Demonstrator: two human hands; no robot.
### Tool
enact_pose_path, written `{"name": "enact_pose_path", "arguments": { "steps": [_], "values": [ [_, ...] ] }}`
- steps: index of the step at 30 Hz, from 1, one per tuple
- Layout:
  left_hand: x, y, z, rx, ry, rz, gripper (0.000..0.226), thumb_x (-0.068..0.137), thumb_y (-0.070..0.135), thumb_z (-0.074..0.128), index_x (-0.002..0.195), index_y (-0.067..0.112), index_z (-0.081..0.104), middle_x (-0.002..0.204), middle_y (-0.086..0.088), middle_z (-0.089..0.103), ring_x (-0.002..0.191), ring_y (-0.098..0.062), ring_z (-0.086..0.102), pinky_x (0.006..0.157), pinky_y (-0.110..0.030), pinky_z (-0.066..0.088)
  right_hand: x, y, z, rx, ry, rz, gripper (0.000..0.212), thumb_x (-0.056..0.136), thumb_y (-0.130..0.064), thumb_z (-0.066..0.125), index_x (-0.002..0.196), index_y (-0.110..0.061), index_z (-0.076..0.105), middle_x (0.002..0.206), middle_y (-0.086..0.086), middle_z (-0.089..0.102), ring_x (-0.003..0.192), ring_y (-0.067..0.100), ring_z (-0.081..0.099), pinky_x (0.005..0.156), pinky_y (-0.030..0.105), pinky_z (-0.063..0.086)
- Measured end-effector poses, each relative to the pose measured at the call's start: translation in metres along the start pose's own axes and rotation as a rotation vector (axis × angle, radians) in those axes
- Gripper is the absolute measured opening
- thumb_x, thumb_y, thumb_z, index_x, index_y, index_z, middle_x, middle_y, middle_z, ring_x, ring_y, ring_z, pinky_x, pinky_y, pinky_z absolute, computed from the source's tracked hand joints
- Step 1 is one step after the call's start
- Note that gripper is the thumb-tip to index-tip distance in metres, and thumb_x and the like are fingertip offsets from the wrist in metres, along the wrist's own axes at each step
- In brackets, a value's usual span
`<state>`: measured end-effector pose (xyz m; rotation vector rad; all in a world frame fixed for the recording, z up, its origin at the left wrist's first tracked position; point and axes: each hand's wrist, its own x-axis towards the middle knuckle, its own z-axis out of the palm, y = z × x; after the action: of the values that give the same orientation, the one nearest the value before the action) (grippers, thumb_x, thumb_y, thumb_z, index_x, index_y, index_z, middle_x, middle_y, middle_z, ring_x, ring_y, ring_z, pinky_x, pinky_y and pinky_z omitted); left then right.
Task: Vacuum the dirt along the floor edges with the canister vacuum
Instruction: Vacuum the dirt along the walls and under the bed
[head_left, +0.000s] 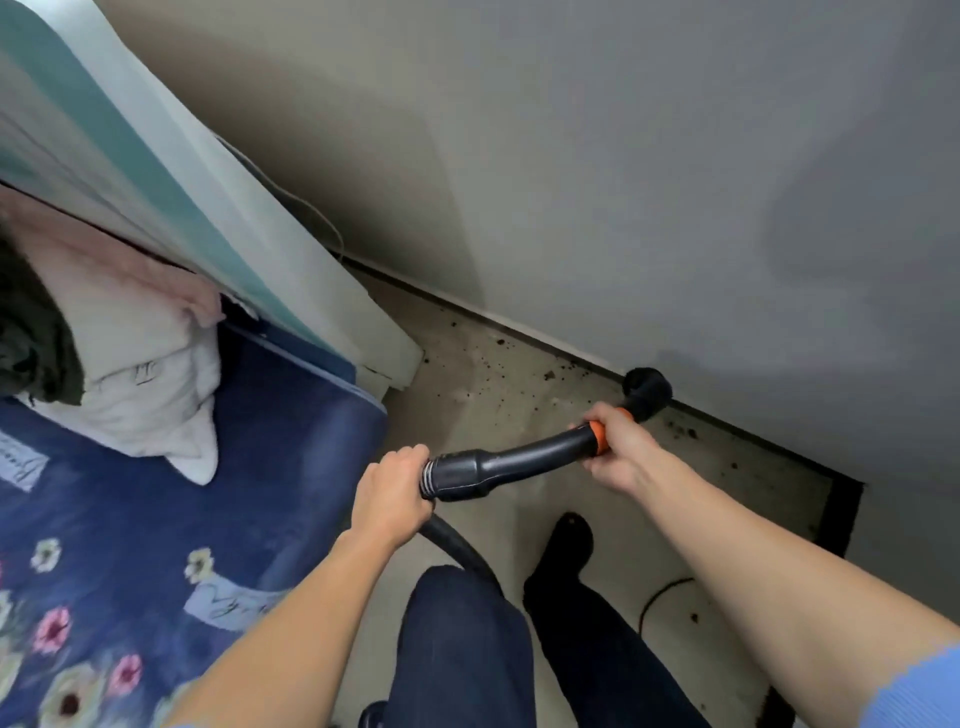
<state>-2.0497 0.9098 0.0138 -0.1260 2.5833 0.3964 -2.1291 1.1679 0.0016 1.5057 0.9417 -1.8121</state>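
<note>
A black vacuum wand with an orange collar runs across the middle of the head view. Its round black nozzle sits at the base of the grey wall, where floor meets skirting. My right hand grips the wand at the orange collar, just behind the nozzle. My left hand grips the ribbed end where the black hose joins. Dark dirt specks lie scattered on the pale floor along the wall edge, on both sides of the nozzle.
A bed with a dark blue flowered cover and a pale pillow fills the left. Its white and teal headboard stands against the wall. My dark-trousered legs and a black cord are below. A dark gap borders the floor at right.
</note>
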Motion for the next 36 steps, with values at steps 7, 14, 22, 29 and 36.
{"name": "enact_pose_path", "arguments": {
  "steps": [7, 14, 22, 29, 36],
  "values": [
    [-0.029, -0.064, 0.019, 0.039, 0.092, -0.169, 0.013, 0.072, 0.015, 0.056, 0.081, 0.021, 0.049, 0.079, 0.006, 0.053, 0.077, -0.021, 0.048, 0.063, -0.032, 0.031, 0.038, 0.05, 0.046, -0.121, -0.098, 0.046, 0.027, 0.086, 0.002, 0.06, 0.108, -0.005, 0.048, 0.083, 0.015, 0.058, 0.069, 0.024, 0.061, 0.054, 0.036, 0.056],
    [-0.011, -0.137, 0.1, -0.022, 0.169, -0.254, 0.027, 0.059, 0.003, 0.061, 0.071, 0.021, 0.044, 0.067, 0.009, 0.048, 0.067, -0.021, 0.043, 0.061, -0.032, 0.029, 0.111, 0.085, 0.105, -0.346, -0.133, -0.044, 0.02, 0.085, 0.003, 0.058, 0.1, -0.005, 0.048, 0.076, 0.014, 0.058, 0.064, 0.024, 0.062, 0.06, 0.036, 0.054],
    [0.098, -0.212, 0.23, -0.216, 0.254, -0.313, 0.023, 0.062, 0.003, 0.061, 0.073, 0.018, 0.048, 0.07, 0.001, 0.057, 0.071, -0.029, 0.058, 0.054, -0.034, 0.042, 0.277, 0.1, 0.173, -0.631, -0.142, -0.188, 0.012, 0.085, -0.001, 0.062, 0.086, -0.008, 0.052, 0.083, 0.012, 0.056, 0.075, 0.022, 0.058, 0.083, 0.039, 0.055],
    [0.233, -0.255, 0.364, -0.282, 0.173, -0.308, 0.026, 0.071, 0.016, 0.065, 0.096, 0.022, 0.06, 0.085, -0.001, 0.067, 0.08, -0.028, 0.066, 0.063, -0.031, 0.051, 0.452, 0.092, 0.213, -0.8, -0.193, -0.382, 0.038, 0.083, -0.006, 0.065, 0.117, -0.008, 0.049, 0.102, 0.014, 0.059, 0.089, 0.024, 0.063, 0.08, 0.038, 0.059],
    [0.316, -0.298, 0.445, -0.45, 0.178, -0.306, 0.035, 0.068, 0.011, 0.068, 0.102, 0.019, 0.06, 0.092, -0.004, 0.07, 0.087, -0.027, 0.066, 0.073, -0.037, 0.056, 0.57, 0.104, 0.227, -0.76, -0.25, -0.438, 0.028, 0.08, -0.007, 0.065, 0.103, -0.009, 0.049, 0.097, 0.015, 0.061, 0.083, 0.026, 0.066, 0.064, 0.033, 0.058]
  ]
}}
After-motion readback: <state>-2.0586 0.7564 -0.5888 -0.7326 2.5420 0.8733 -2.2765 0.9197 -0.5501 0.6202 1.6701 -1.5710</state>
